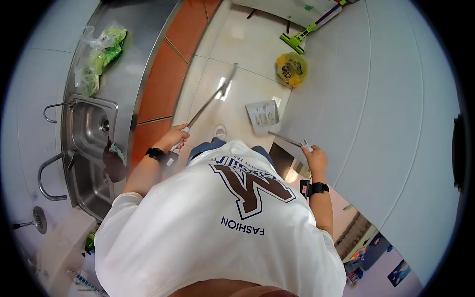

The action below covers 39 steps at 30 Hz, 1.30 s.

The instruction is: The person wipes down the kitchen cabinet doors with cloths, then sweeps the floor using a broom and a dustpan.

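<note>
My left hand (pixel 173 137) is closed round the white grip of a long-handled tool, seemingly a broom (pixel 212 99). Its thin handle slants up over the tiled floor, and its far end is blurred. On the other side, my right hand (pixel 315 157) grips the end of a dustpan handle. The grey-white dustpan (pixel 263 117) rests on the floor beside the grey wall, with dark smudges on its pan. The broom's far end is apart from the dustpan, above and to its left.
A yellow-bagged bin (pixel 292 70) stands by the wall, with a green mop (pixel 295 41) beyond it. Along the left run orange cabinets (pixel 157 86) and a steel counter (pixel 141 29) holding a sink (pixel 89 121) and bagged greens (pixel 101 57). A shoe (pixel 220 131) shows below.
</note>
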### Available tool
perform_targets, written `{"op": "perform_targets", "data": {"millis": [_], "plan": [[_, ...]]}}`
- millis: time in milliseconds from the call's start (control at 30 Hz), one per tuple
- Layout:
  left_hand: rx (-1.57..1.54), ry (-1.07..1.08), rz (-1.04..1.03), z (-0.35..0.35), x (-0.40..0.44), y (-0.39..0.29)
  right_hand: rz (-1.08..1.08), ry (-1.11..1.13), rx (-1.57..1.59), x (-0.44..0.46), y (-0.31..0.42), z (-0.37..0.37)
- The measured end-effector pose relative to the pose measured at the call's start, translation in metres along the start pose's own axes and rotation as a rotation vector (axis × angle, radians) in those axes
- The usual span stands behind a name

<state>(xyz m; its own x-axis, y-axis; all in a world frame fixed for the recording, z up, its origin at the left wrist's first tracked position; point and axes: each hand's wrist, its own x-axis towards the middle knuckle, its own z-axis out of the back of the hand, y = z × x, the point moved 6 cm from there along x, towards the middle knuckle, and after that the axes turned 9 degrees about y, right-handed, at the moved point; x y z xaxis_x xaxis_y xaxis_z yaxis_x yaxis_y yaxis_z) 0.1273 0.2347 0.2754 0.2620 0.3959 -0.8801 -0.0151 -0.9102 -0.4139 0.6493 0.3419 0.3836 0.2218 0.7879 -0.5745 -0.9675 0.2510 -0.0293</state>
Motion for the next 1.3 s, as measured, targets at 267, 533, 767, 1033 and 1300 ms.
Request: {"op": "perform_targets", "data": {"millis": [267, 533, 767, 1033, 1300], "plan": [[-0.570, -0.281, 0.122, 0.017, 0.070, 0.021, 0.163, -0.031, -0.099, 0.060, 0.065, 0.051], [-0.768, -0.164, 0.043, -0.019, 0.136, -0.121, 0.276, 0.013, -0.167, 0.152, 0.114, 0.086], [-0.181, -0.163, 0.019, -0.049, 0.186, -0.212, 0.305, 0.082, -0.161, 0.216, 0.155, 0.118], [0.143, 0.031, 0.078, -0.068, 0.142, -0.277, 0.258, 0.051, -0.086, 0.266, 0.174, 0.125], [0.180, -0.261, -0.044, 0.025, 0.178, -0.345, 0.127, 0.069, 0.072, 0.287, 0.191, 0.135]]}}
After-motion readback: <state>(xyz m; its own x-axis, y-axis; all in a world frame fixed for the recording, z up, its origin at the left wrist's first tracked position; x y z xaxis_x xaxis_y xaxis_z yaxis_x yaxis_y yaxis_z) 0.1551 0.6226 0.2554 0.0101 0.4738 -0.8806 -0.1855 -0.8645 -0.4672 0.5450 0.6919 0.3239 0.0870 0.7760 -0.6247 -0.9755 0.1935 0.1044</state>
